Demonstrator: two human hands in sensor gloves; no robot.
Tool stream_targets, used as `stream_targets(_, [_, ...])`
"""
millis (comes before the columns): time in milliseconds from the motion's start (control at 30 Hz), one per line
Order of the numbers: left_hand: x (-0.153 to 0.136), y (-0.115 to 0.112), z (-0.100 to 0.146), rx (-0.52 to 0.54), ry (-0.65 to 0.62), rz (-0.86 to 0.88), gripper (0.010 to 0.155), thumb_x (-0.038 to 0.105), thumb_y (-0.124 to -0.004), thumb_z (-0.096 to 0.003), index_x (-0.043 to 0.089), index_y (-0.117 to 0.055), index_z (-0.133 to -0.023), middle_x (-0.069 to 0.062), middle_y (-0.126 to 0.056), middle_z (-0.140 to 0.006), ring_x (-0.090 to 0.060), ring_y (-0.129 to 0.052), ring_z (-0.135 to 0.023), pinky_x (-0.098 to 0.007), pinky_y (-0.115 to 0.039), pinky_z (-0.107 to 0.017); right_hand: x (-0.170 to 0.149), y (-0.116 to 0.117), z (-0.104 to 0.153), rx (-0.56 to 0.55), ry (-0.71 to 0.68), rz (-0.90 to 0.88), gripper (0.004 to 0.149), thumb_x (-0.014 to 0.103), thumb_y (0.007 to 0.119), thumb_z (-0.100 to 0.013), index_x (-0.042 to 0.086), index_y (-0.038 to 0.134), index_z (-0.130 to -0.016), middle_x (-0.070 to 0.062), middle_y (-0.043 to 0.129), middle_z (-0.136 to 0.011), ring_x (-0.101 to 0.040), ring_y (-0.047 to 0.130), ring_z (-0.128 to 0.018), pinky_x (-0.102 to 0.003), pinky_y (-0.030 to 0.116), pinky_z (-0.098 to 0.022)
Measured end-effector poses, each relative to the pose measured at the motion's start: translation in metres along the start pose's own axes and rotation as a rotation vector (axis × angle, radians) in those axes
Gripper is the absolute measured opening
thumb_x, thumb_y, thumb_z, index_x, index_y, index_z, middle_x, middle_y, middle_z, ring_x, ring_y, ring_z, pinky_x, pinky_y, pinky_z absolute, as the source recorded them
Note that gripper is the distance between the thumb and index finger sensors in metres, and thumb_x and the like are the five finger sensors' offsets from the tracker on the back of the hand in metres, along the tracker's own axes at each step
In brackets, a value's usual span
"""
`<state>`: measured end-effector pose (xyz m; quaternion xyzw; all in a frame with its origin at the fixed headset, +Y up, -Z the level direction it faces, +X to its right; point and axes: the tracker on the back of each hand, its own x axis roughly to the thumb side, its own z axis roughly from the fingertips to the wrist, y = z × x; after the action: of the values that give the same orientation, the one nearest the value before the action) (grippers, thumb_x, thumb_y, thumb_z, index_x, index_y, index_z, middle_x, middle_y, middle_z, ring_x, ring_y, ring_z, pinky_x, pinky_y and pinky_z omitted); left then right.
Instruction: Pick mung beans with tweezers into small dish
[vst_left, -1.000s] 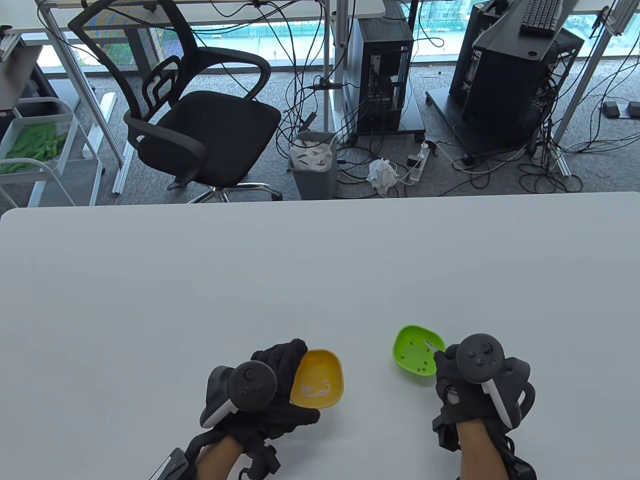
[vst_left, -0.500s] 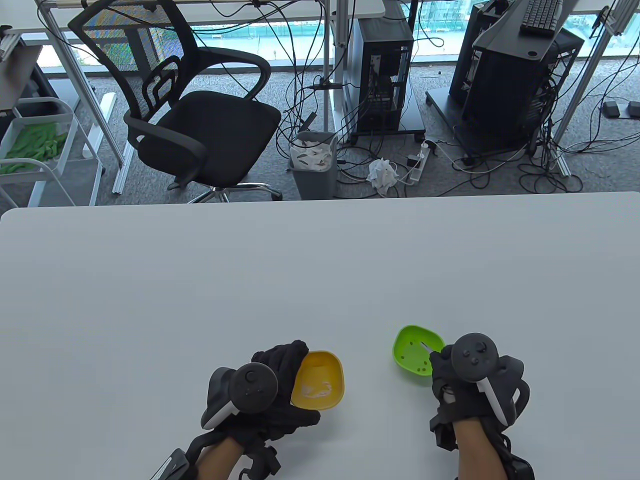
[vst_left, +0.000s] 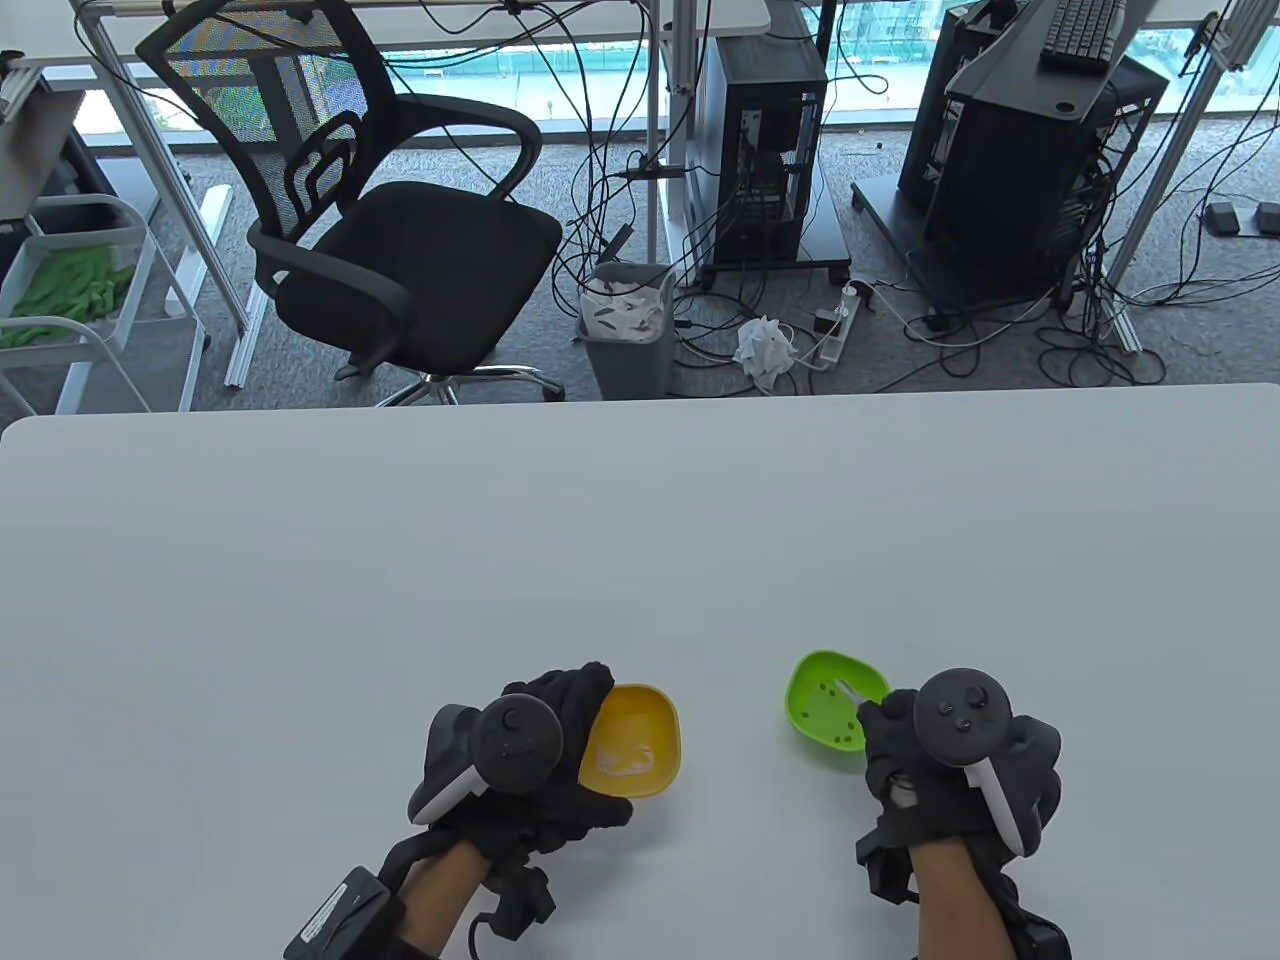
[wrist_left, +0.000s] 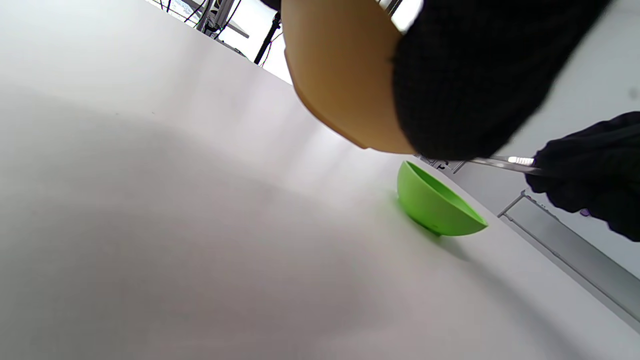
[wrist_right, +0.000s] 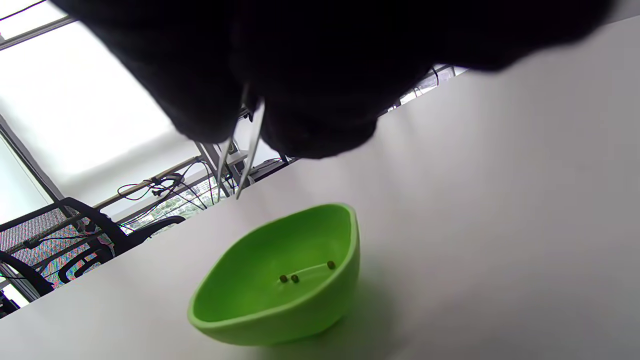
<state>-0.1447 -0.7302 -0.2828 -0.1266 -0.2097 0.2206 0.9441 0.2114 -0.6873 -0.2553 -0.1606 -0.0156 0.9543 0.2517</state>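
Table (vst_left: 640, 520), white and broad, carries everything near its front edge. Left hand (vst_left: 545, 760) in its black glove grips the yellow dish (vst_left: 635, 740) by its left rim, fingers wrapped over the edge; from the left wrist view the dish (wrist_left: 340, 75) is tilted and lifted off the tabletop, held up by those fingers (wrist_left: 470, 75). Right hand (vst_left: 945, 775) sits toward the front right, its fingers closed around a pair of tweezers (vst_left: 848, 691) whose metal tips reach out over the green dish (vst_left: 835, 700). From the right wrist view the tweezers (wrist_right: 247, 145) hang above the dish with their two tips a narrow gap apart, above the far rim rather than down inside; whether anything sits between the tips I cannot tell. Green dish (wrist_right: 280, 280) stands flat on the table, just beside the right hand and well apart from the yellow one. Mung beans (wrist_right: 295, 277), small and dark, lie scattered on its floor.
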Motion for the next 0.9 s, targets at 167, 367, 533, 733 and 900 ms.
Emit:
stream_targets(167, [-0.015, -0.001, -0.022, -0.061, 0.029, -0.010, 0.119, 0.053, -0.100, -0.0339, 0.020, -0.018, -0.113, -0.006, -0.029, -0.120, -0.041, -0.028, -0.115, -0.063, -0.016, -0.079, 0.002, 0.003, 0.000, 0.016, -0.020, -0.021, 0.038, 0.034, 0.087, -0.048, 0.004, 0.097, -0.069, -0.016, 0.098, -0.048, -0.009, 0.093, -0.022, -0.030, 0.087, -0.015])
stream_targets(367, [-0.033, -0.010, -0.039, -0.163, 0.088, 0.112, 0.118, 0.053, -0.100, -0.0349, 0.019, -0.018, -0.113, -0.007, -0.029, -0.121, -0.042, -0.027, -0.115, -0.064, -0.014, -0.079, 0.003, 0.004, 0.000, 0.030, -0.032, -0.039, 0.038, 0.034, 0.087, -0.049, 0.004, 0.096, -0.070, -0.015, 0.098, -0.048, -0.010, 0.093, -0.022, -0.030, 0.087, -0.015])
stream_targets(533, [-0.039, -0.015, -0.047, -0.200, 0.114, 0.103, 0.117, 0.053, -0.099, -0.0356, 0.021, -0.017, -0.113, -0.005, -0.029, -0.121, -0.042, -0.024, -0.115, -0.063, -0.013, -0.079, 0.004, 0.005, 0.000, 0.045, -0.047, -0.059, 0.038, 0.034, 0.087, -0.049, 0.004, 0.096, -0.070, -0.016, 0.098, -0.048, -0.010, 0.093, -0.022, -0.030, 0.087, -0.015])
stream_targets(733, [-0.047, -0.019, -0.050, -0.230, 0.149, 0.139, 0.115, 0.054, -0.098, -0.0369, 0.025, -0.017, -0.113, -0.002, -0.026, -0.123, -0.043, -0.020, -0.115, -0.063, -0.011, -0.078, 0.004, 0.006, 0.000, 0.059, -0.051, -0.070, 0.038, 0.034, 0.086, -0.049, 0.004, 0.096, -0.070, -0.016, 0.098, -0.049, -0.010, 0.093, -0.022, -0.030, 0.087, -0.015])
stream_targets(900, [-0.052, -0.018, -0.047, -0.236, 0.161, 0.162, 0.113, 0.057, -0.095, -0.0381, 0.028, -0.016, -0.113, 0.000, -0.018, -0.124, -0.044, -0.012, -0.114, -0.061, -0.008, -0.077, 0.005, 0.006, 0.001, 0.058, -0.051, -0.072, 0.039, 0.034, 0.086, -0.049, 0.004, 0.096, -0.070, -0.016, 0.098, -0.049, -0.010, 0.093, -0.022, -0.030, 0.087, -0.015])
